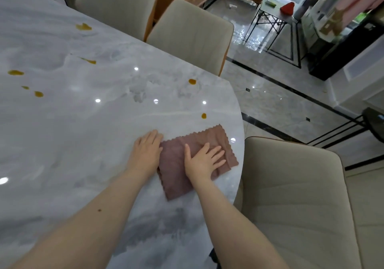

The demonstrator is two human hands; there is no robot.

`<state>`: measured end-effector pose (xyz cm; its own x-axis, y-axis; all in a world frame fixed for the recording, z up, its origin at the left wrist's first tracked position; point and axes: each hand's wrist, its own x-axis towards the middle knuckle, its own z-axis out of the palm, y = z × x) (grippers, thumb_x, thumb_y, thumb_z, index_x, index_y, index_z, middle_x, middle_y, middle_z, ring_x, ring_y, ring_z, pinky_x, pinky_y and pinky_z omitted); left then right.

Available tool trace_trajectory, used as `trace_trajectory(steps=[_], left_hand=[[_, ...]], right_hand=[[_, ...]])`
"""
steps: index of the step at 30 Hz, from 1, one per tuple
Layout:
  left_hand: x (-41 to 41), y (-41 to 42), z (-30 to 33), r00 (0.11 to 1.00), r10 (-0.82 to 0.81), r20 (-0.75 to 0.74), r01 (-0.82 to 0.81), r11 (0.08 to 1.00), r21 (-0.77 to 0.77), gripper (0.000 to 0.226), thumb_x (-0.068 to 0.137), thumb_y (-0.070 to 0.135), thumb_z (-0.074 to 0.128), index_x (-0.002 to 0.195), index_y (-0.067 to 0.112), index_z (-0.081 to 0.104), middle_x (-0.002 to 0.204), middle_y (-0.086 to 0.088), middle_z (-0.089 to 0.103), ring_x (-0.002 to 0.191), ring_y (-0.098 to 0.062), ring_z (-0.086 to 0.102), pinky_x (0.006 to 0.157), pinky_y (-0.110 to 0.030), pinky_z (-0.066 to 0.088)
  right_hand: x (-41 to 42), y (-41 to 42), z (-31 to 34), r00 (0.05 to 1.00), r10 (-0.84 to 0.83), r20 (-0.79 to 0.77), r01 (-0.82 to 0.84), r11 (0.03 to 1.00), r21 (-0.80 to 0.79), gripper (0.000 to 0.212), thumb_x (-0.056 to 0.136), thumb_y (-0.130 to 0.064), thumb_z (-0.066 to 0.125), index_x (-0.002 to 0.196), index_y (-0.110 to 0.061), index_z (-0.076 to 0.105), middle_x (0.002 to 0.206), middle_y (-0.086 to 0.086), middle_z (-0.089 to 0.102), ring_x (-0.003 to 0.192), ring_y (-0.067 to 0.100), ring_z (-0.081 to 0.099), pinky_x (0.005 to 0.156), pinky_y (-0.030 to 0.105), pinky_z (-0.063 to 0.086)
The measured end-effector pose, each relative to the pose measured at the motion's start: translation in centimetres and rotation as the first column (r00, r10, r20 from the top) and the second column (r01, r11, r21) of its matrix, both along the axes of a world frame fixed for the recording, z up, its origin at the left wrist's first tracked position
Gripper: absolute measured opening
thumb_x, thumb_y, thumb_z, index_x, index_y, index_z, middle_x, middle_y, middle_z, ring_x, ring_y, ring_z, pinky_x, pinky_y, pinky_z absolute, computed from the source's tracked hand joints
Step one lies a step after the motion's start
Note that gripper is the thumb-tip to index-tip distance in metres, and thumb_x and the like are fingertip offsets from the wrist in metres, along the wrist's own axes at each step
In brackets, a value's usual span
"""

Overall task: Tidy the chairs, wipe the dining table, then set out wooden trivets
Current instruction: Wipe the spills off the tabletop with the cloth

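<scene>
Both hands flat: right hand (202,161) on cloth (193,160), left hand (146,151) beside.

There was one marble table (72,133) and one brown cloth (174,183) lying on it. Three beige chairs stood at the table: one (116,3), a second (191,34) and a third (291,196). Seven orange spots marked the tabletop, among them one (192,81) and another (203,115). Two hands showed, left (145,154) and right (202,162).
</scene>
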<state>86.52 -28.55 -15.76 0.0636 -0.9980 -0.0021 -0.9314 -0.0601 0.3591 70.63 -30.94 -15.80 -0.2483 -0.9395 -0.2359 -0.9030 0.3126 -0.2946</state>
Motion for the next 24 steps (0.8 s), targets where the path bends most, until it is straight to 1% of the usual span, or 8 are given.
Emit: trace_trajectory(steps=[2,5,9,12,16,20,22,24], left_hand=[[-1.2,-1.6,-0.5,0.998,0.006,0.059,-0.008,0.999,0.035,0.052,0.102,0.032,0.032,0.149,0.013,0.025,0.158,-0.005,0.017,0.144,-0.019,0.017,0.115,-0.037,0.011],[-2.7,-4.3,-0.8,0.997,0.032,0.071,-0.036,0.997,0.063,0.056,0.102,0.039,0.025,0.152,0.014,0.014,0.16,-0.002,0.01,0.147,-0.017,0.006,0.117,-0.04,0.004],[-3.1,-8.7,-1.2,0.993,0.093,0.066,-0.095,0.995,0.025,0.061,0.101,0.043,0.025,0.152,0.012,0.011,0.16,-0.004,0.007,0.147,-0.018,0.002,0.118,-0.042,-0.001],[-2.4,-11.9,-1.1,0.986,0.158,0.052,-0.159,0.987,0.012,0.063,0.1,0.046,0.026,0.153,0.015,0.01,0.16,-0.004,0.006,0.148,-0.019,0.002,0.117,-0.043,-0.006],[-1.3,-14.4,-1.8,0.973,0.218,0.08,-0.221,0.975,0.02,0.062,0.1,0.046,0.023,0.153,0.017,0.009,0.16,-0.004,0.004,0.148,-0.019,-0.001,0.118,-0.044,-0.006],[-1.3,-14.5,-2.5,0.966,0.233,0.112,-0.233,0.972,-0.009,0.062,0.099,0.047,0.02,0.153,0.018,0.008,0.161,-0.003,0.004,0.148,-0.018,-0.001,0.118,-0.044,-0.007],[-1.3,-14.5,-2.4,0.967,0.229,0.116,-0.228,0.973,-0.021,0.062,0.099,0.047,0.02,0.153,0.018,0.008,0.161,-0.003,0.004,0.148,-0.019,-0.001,0.118,-0.044,-0.007],[-1.3,-14.5,-2.3,0.969,0.227,0.101,-0.225,0.974,-0.031,0.062,0.099,0.046,0.023,0.153,0.018,0.009,0.16,-0.004,0.005,0.148,-0.019,0.0,0.118,-0.044,-0.006]], right_hand=[[-0.7,-1.5,-0.2,0.999,-0.019,-0.035,0.019,1.0,0.008,0.097,0.086,-0.074,0.026,0.152,-0.006,0.007,0.155,0.03,-0.008,0.143,0.045,-0.014,0.111,0.061,-0.013],[-1.3,-3.6,-0.9,0.994,-0.038,-0.097,0.037,0.999,-0.013,0.102,0.083,-0.078,0.024,0.153,-0.007,0.0,0.155,0.031,-0.01,0.142,0.047,-0.014,0.11,0.063,-0.013],[-2.0,-7.5,-1.7,0.988,-0.054,-0.143,0.049,0.998,-0.043,0.101,0.082,-0.079,0.022,0.153,-0.012,-0.005,0.155,0.031,-0.009,0.142,0.047,-0.013,0.109,0.063,-0.014],[-2.4,-10.9,-1.8,0.988,-0.011,-0.156,0.002,0.998,-0.056,0.1,0.082,-0.08,0.021,0.153,-0.015,-0.009,0.155,0.031,-0.009,0.143,0.046,-0.013,0.11,0.063,-0.013],[-2.4,-16.1,-2.0,0.978,0.113,-0.178,-0.131,0.987,-0.094,0.092,0.085,-0.076,0.019,0.153,-0.022,-0.012,0.156,0.028,-0.007,0.144,0.044,-0.012,0.113,0.061,-0.012],[-1.7,-19.3,-2.0,0.921,0.327,-0.21,-0.35,0.933,-0.083,0.071,0.095,-0.061,0.017,0.153,-0.028,-0.007,0.159,0.019,-0.007,0.147,0.035,-0.011,0.116,0.054,-0.011],[-1.5,-19.3,-1.8,0.889,0.403,-0.219,-0.432,0.896,-0.104,0.064,0.099,-0.051,0.018,0.154,-0.023,-0.001,0.161,0.015,-0.004,0.148,0.03,-0.007,0.118,0.05,-0.009],[-1.8,-17.5,-1.9,0.839,0.488,-0.239,-0.532,0.829,-0.174,0.063,0.1,-0.046,0.02,0.154,-0.015,0.007,0.161,0.014,0.003,0.149,0.029,0.0,0.118,0.048,-0.006]])
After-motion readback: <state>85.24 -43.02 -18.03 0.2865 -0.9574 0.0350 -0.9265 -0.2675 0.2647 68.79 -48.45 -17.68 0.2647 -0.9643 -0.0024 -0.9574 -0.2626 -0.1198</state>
